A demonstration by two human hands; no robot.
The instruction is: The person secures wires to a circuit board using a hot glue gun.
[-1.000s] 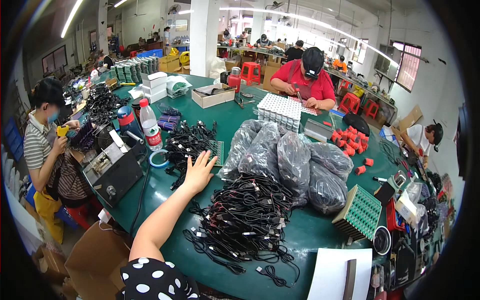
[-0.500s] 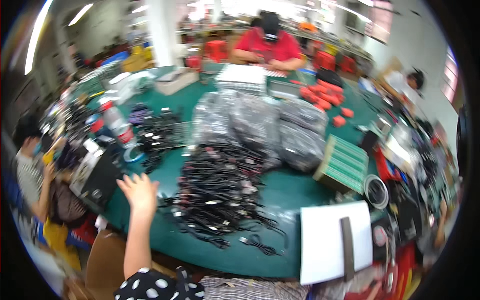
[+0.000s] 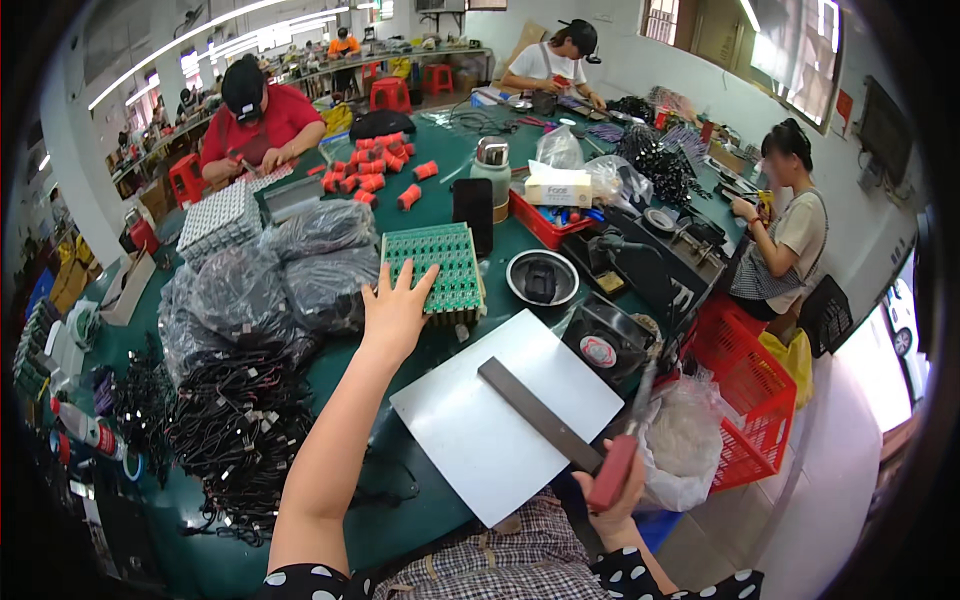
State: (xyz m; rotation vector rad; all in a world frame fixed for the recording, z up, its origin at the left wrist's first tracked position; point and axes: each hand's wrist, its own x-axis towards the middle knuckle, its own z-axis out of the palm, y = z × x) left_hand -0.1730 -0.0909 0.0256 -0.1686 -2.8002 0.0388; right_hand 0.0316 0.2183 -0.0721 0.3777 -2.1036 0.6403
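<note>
Your left hand (image 3: 395, 312) has swung from the cable pile to the green tray (image 3: 436, 265), fingers spread open, fingertips touching its near edge. Your right hand (image 3: 612, 495) grips a red-handled tool (image 3: 618, 468).

A green table (image 3: 395, 500) carries everything — a green tray (image 3: 440, 265) at the left hand's (image 3: 395, 315) fingertips, black cables (image 3: 235, 430) to its left, a white sheet (image 3: 500, 415) just right.

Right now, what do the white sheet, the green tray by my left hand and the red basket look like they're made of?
White sheet: matte, flat, probably paper or thin plastic.
Green tray: likely moulded plastic, with a grid of small cells.
Red basket: plastic, with a glossy open lattice wall.
</note>
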